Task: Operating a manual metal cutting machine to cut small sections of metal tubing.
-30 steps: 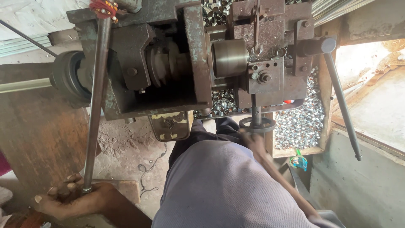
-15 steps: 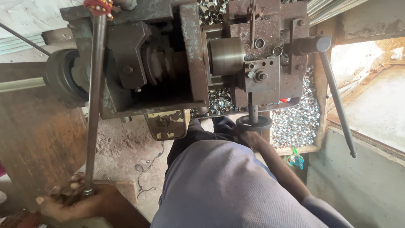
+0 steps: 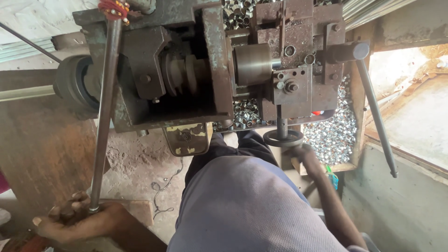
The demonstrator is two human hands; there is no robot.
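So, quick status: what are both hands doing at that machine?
Left hand grips long lever. Right hand on handwheel. Machine clear, small metal rings piled behind.

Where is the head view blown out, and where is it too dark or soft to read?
Head view: the window opening at right is overexposed, detail washed out. The machine's recess around the pulley sits in deep shadow. The left hand on the long lever is dim but readable. The right hand at the small handwheel is soft and shaded.
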